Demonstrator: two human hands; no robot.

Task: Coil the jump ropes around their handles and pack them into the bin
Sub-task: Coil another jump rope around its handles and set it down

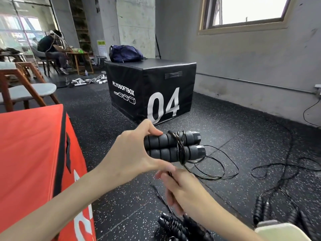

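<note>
My left hand (133,152) grips two black foam handles (173,146) of a jump rope, held side by side and pointing right. A few turns of thin black rope (180,150) wrap around both handles. My right hand (178,186) is just below, pinching the rope; it looks blurred. The loose rest of the rope (217,164) loops on the floor to the right. Another coiled jump rope (175,225) lies on the floor below my right arm. More black handles (260,209) and tangled rope (284,167) lie at the right. No bin is clearly in view.
A red soft box (34,162) stands close at my left. A black plyo box marked 04 (152,91) sits ahead with a dark blue bag (125,53) on it. Wooden chairs (22,87) stand at the far left; a seated person (50,47) is at the back. A pale object (281,230) fills the lower right corner.
</note>
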